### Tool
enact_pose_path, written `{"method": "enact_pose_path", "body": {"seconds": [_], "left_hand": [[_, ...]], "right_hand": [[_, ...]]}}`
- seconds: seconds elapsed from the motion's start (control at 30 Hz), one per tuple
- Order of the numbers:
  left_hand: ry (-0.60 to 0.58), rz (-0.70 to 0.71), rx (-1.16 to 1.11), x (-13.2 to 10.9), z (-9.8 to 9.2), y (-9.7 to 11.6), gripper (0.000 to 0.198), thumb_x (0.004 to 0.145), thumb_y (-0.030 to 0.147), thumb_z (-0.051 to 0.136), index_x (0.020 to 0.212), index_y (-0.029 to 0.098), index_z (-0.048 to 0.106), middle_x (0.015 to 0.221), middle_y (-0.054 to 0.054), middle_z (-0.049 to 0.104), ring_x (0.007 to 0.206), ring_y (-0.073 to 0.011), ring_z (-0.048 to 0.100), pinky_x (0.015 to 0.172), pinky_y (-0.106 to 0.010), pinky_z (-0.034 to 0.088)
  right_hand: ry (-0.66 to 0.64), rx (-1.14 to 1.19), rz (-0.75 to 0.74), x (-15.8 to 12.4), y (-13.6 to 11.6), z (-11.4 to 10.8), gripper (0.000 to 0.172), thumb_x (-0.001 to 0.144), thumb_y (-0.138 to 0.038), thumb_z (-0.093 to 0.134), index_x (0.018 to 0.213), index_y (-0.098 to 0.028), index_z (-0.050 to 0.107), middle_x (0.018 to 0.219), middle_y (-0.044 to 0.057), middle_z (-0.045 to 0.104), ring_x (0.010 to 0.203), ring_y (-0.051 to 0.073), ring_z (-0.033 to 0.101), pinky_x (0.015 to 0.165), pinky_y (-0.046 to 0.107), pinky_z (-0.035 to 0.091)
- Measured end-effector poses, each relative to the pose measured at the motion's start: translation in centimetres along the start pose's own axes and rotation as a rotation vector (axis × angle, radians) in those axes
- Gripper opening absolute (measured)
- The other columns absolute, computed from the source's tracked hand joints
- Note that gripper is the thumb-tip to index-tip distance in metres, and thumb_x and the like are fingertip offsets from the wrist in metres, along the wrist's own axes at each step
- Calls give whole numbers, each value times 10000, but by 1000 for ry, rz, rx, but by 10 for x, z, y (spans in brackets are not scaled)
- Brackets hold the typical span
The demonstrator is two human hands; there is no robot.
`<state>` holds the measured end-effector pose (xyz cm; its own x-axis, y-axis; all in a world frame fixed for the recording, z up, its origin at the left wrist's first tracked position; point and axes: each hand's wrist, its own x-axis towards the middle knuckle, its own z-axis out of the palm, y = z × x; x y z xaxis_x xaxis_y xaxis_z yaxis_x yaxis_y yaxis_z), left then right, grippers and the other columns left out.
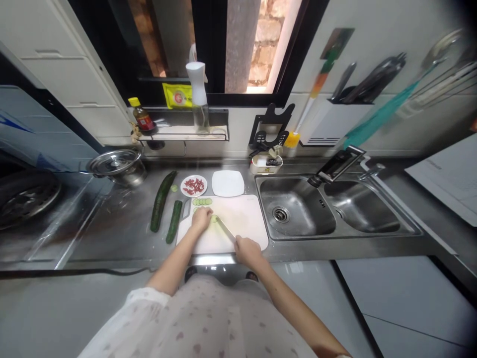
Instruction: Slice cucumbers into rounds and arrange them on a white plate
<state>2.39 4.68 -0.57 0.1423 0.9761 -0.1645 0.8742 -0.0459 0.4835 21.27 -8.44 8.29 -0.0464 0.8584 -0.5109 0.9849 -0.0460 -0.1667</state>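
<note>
My right hand (248, 250) is wrapped round the handle of a knife (226, 230). The blade points up and left across the white cutting board (246, 219), with pale green cucumber slices (213, 219) by its tip. Close to the tip, my left hand (201, 219) rests on the board with bent fingers on cucumber pieces, most of which it hides. Just beyond that hand lies a row of cucumber slices (202, 202). Left of the board are a dark green cucumber piece (174, 222) and a longer whole cucumber (163, 201).
Behind the board stand a plate of chopped red pieces (194, 186) and a white square plate (228, 183). A lidded steel pot (121, 166) is at the back left. The double sink (298, 231) adjoins the board's right side. A shelf (167, 135) holds bottles.
</note>
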Motion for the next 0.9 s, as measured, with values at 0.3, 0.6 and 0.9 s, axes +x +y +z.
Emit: {"method": "enact_pose_path", "body": {"seconds": [0.3,0.6,0.9], "left_hand": [[-9,-76,75,1,-3,9,252,808,178,527,979,228,705,1062,-75,687,1028,-218,594,880,-313,443],[-28,-101,59,4,-6,10,228,814,186,551,971,235,709,1047,-66,699,1007,-213,608,861,-293,446],[-13,-106,67,3,-3,11,234,830,199,540,983,235,713,1051,-73,700,1018,-215,608,873,-295,439]], "right_hand": [[-11,-33,-5,2,-3,2,301,950,-214,324,1109,-157,573,986,148,685,952,230,650,743,310,432],[-51,-67,-38,10,-2,9,315,887,-103,357,1139,-145,541,977,153,684,956,233,653,727,302,443],[-85,-36,-59,15,-2,3,320,885,-86,363,1150,-134,537,1009,164,670,951,226,652,718,292,451]]}}
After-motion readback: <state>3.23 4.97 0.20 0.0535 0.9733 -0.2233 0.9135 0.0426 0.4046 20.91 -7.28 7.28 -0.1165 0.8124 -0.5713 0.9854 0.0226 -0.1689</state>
